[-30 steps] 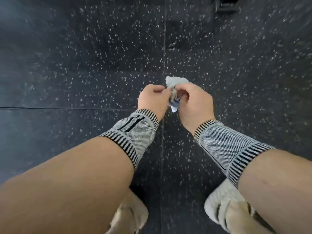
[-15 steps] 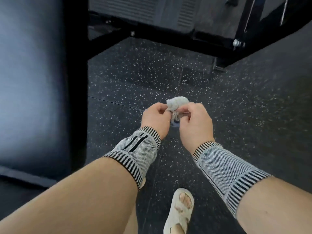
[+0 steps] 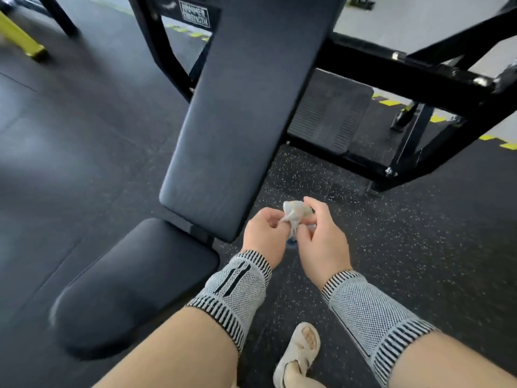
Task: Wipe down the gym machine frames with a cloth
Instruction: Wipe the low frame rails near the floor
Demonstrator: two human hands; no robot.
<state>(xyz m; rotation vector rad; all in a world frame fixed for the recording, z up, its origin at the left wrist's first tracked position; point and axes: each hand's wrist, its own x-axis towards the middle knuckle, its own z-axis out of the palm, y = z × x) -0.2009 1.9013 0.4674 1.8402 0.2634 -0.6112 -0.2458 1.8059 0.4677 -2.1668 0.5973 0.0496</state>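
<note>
A small crumpled grey-white cloth (image 3: 296, 215) is bunched between both hands, held over the speckled floor. My left hand (image 3: 264, 238) pinches its left end and my right hand (image 3: 321, 240) curls its fingers round the right side. Both wrists wear grey knit sleeves with black stripes. The gym machine stands in front: a long dark back pad (image 3: 246, 107) slopes up from a rounded seat pad (image 3: 126, 287) at my left. Its black steel frame (image 3: 405, 71) runs to the upper right, well beyond the hands. The cloth touches no part of the machine.
A ribbed grey footplate (image 3: 330, 116) sits low behind the back pad. Black speckled rubber floor (image 3: 419, 233) spreads to the right. A yellow bar (image 3: 19, 37) lies at the far upper left. My sandalled foot (image 3: 299, 351) stands below the hands.
The view has lifted from bare floor to the bench and frame. Both hands keep hold of the cloth, and the right hand's fingers have loosened round it.
</note>
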